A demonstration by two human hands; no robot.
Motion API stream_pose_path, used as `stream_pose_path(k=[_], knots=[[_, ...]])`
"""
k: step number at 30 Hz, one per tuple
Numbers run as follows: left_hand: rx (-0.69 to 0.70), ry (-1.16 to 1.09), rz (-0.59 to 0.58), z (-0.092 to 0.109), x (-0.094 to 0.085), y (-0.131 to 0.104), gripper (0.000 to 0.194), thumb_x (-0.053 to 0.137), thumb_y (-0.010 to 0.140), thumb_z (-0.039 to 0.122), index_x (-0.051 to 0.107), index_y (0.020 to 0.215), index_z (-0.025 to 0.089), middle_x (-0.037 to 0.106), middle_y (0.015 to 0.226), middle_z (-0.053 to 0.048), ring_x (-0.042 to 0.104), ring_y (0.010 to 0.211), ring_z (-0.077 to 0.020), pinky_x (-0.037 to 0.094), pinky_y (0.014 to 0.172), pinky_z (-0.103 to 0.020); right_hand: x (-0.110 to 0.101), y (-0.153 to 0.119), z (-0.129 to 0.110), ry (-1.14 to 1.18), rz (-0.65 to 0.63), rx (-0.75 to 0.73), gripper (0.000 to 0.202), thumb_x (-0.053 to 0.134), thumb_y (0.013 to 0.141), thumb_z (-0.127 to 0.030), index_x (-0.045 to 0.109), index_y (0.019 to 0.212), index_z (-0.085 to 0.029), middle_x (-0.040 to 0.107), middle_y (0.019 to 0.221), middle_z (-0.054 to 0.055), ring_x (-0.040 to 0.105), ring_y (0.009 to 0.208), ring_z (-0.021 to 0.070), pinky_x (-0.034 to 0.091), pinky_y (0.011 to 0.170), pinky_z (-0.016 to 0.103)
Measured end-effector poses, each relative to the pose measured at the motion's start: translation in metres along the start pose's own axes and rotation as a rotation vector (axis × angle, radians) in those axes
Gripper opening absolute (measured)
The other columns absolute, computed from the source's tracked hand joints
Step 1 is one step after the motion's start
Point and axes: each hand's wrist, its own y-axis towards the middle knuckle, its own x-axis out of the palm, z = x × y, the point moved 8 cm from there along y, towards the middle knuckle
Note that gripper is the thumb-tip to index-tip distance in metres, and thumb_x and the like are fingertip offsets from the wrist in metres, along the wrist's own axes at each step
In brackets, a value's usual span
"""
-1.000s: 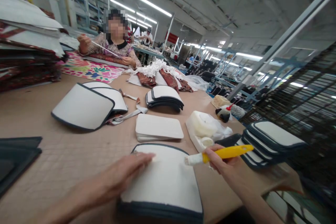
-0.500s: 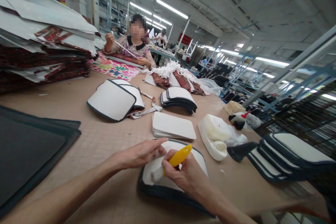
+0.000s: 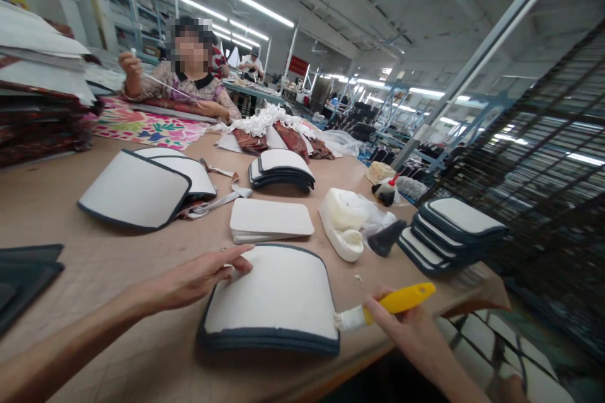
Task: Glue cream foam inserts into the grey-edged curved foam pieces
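At six o'clock, right hand (image 3: 406,327) gripping yellow brush (image 3: 385,306), now off the white panel (image 3: 274,293) at its four-o'clock corner; left hand (image 3: 198,277) open, fingertips still pressing the panel's ten-o'clock edge.

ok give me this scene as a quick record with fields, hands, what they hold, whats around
left hand: flat, fingertips on the left edge of the white panel
right hand: grips a yellow brush, bristles at the panel's right edge
panel: lies flat on the table, dark trim
nearby: tub, panel stack, white boards
other person: seated across the table
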Motion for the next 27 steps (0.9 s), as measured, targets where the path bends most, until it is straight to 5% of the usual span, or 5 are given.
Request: stream_pose_path(k=[4,8,11,17,27], knots=[[0.038,0.211,0.103,0.001,-0.030,0.021,0.041,0.041,0.088,0.025,0.044,0.129,0.022,0.063,0.109,-0.005,0.059,0.097,-0.0194,0.046,0.086,-0.030,-0.021,0.009,-0.010,0.236,0.194,-0.014,0.025,0.056,0.077,-0.045,0.063,0.081,-0.021,0.057,0.056,-0.002,0.054,0.052,0.0148,0.044,0.051,0.024],[0.038,0.491,0.250,-0.021,-0.063,0.057,0.052,0.058,0.077,0.026,0.046,0.126,0.017,0.050,0.126,-0.012,0.047,0.114,-0.0286,0.036,0.098,-0.040,0.013,0.056,-0.043,0.402,-0.056,-0.229,0.038,0.046,0.085,-0.044,0.053,0.116,-0.022,0.065,0.071,0.001,0.059,0.054,0.0141,0.049,0.062,0.029],[0.029,0.536,0.169,-0.044,-0.068,0.077,0.069,0.074,0.061,0.026,0.048,0.124,0.017,0.050,0.125,-0.013,0.047,0.113,-0.0332,0.037,0.097,-0.043,0.053,0.098,-0.059,0.295,-0.204,-0.365,0.038,0.038,0.088,-0.038,0.050,0.121,-0.022,0.065,0.078,0.003,0.064,0.070,0.0171,0.049,0.070,0.032],[0.085,0.485,0.051,-0.058,-0.077,0.084,0.057,0.070,0.070,0.023,0.050,0.123,0.019,0.058,0.111,-0.011,0.053,0.100,-0.0265,0.041,0.088,-0.034,0.122,0.154,-0.054,-0.288,-0.404,-0.509,0.046,0.059,0.076,-0.028,0.052,0.121,-0.021,0.062,0.098,0.007,0.058,0.089,0.0223,0.044,0.083,0.037],[0.195,0.295,-0.053,-0.058,-0.086,0.089,0.014,0.062,0.080,0.032,0.066,0.077,0.019,0.063,0.094,-0.004,0.057,0.082,-0.0190,0.041,0.074,-0.024,0.143,0.182,-0.035,-0.380,-0.499,-0.485,0.053,0.062,0.070,-0.018,0.053,0.122,-0.025,0.060,0.114,0.006,0.055,0.103,0.0251,0.040,0.093,0.040]])
